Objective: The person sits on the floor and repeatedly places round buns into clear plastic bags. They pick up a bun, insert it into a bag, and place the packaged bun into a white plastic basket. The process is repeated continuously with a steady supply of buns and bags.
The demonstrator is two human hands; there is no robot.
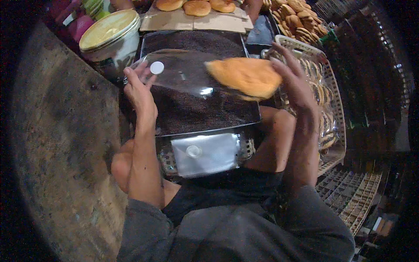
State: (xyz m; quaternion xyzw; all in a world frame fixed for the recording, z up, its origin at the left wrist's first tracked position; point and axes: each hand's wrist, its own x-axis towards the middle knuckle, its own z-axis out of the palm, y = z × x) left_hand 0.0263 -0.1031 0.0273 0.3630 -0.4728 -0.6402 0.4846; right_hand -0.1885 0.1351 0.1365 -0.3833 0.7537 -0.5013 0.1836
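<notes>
My left hand (140, 85) pinches the left end of a clear plastic bag (179, 70), near a round white disc (156, 67) on the film. At the bag's right end is a golden bread piece (246, 77), blurred by motion and held up above the dark tray; whether it lies wholly inside the film I cannot tell. Against the bread's right edge is my right hand (297, 78), smeared a little, its fingers spread apart. Below, between my knees, lies a stack of clear bags (218, 162) with a round white piece (193, 151) on top.
A wide tray with a dark, rough surface (192, 115) spans my lap. Beyond it, round buns sit on cardboard (192, 25). A white bucket (109, 32) stands at the far left. To the right, a crate (342, 118) holds bagged goods; a heap of brown baked pieces (301, 22) lies behind.
</notes>
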